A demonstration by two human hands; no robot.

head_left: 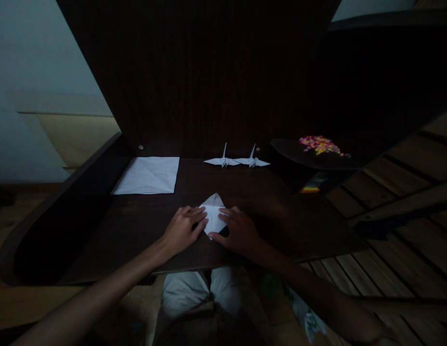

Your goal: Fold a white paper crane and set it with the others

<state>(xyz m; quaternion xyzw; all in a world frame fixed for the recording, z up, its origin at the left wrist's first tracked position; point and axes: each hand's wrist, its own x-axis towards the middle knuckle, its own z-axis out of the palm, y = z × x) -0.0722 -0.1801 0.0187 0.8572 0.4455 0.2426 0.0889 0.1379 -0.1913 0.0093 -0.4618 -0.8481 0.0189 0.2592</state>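
A small white sheet of paper (pixel 213 218), folded to a kite-like shape with creases down its middle, lies on the dark wooden desk. My left hand (pixel 183 229) rests on its left side, fingers stretched out and lying flat. On the opposite side my right hand (pixel 241 231) touches the paper with spread fingers, its thumb at the lower corner. Behind the hands stand two white paper cranes, the left crane (pixel 223 162) and the right crane (pixel 252 162), wing tips meeting or overlapping. A stack of square white paper (pixel 149 176) with crease lines lies at the back left.
Small pink, yellow and white pieces (pixel 321 144) are heaped on a raised corner shelf (pixel 291 149) at the right. Under it sits a yellow-edged item (pixel 310 190). A dark side panel (pixel 65 206) bounds the desk's left; a slatted wooden surface (pixel 399 254) lies to the right.
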